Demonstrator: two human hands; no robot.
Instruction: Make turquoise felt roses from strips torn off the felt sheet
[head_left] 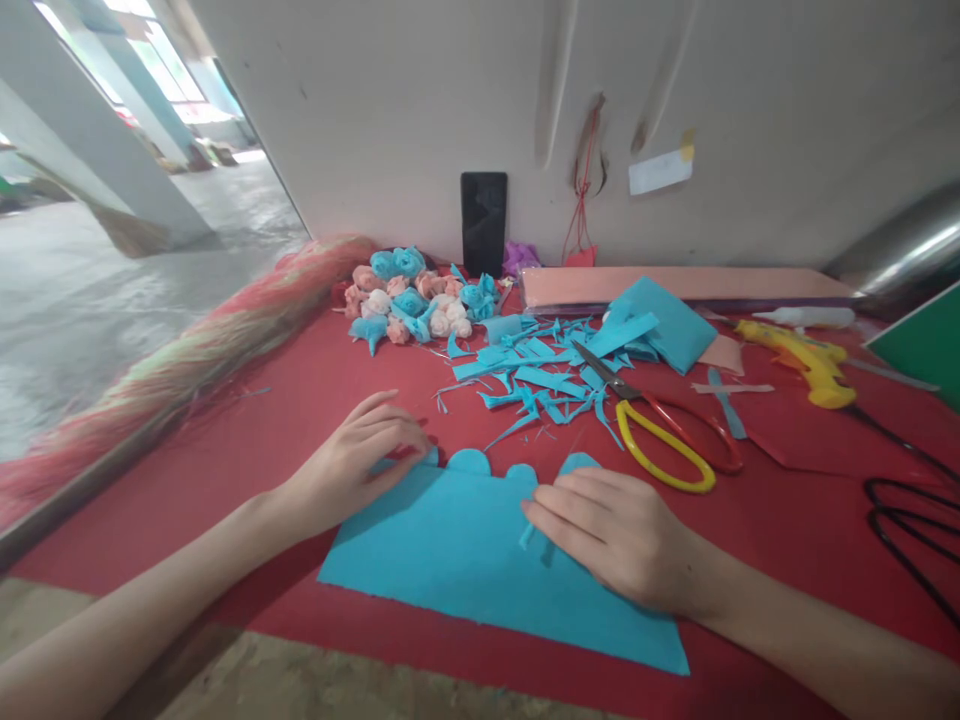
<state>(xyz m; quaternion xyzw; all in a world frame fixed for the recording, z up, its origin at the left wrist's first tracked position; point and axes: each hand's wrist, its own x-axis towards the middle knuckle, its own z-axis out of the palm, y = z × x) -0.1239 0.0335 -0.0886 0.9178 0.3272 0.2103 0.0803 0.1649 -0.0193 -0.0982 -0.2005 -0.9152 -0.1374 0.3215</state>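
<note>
Your blue sheet [450,560] lies flat on the red bench [225,420], its rounded tabs [469,463] along the far edge. Your left hand [364,455] is half open at the sheet's far left corner, apparently steadying it; whether it pinches a tab cannot be told. Your right hand [637,545] rests on the sheet's right part, fingers together and loosely curled — likely to stop it shifting. A small blue strip [527,535] shows at its fingertips; grip unconfirmed.

Beyond the sheet, blue offcuts [544,375] and 1 pair of scissors [628,390] crowd your reach — paper roses [409,305] sit farther left. Right of the sheet: yellow glue gun [817,365], its looped black cord [874,517] a snag risk.
</note>
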